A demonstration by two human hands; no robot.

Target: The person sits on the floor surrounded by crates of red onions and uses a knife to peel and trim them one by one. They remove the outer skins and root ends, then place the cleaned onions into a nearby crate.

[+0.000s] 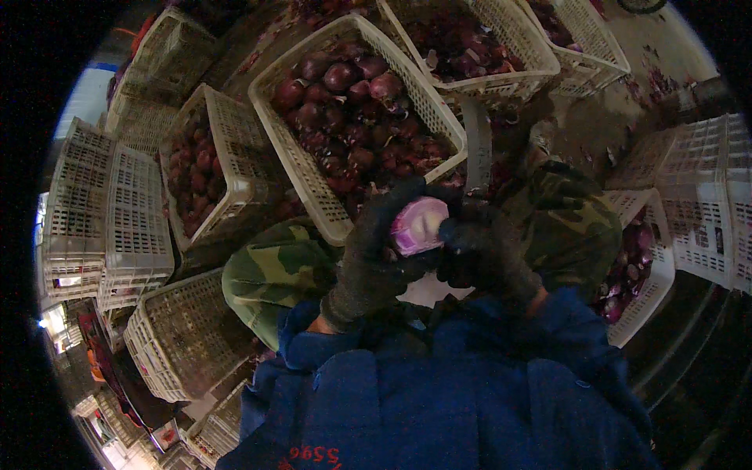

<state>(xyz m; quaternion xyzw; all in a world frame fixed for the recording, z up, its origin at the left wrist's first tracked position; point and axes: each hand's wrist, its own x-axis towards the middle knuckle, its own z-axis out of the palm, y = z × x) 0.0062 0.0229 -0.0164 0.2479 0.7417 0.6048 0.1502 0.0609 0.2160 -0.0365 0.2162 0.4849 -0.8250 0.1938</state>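
A peeled, pale purple onion (420,226) with a whitish patch is held just in front of my body. My left hand (376,247), in a dark knit glove, is closed around its left side. My right hand (484,244), also gloved, touches the onion's right side with its fingertips. A knife with a broad metal blade (477,144) points away from me above the right hand; its handle is hidden by the dark glove. Beyond my hands, a pale plastic crate (296,176) holds many unpeeled red onions (341,76).
More crates of onions stand at the left (235,170), top right (499,82) and right, where peeled purple onions (614,299) lie in one. Tall crates (138,217) stand at far left and others (708,200) at far right. Loose skins litter the floor (587,126).
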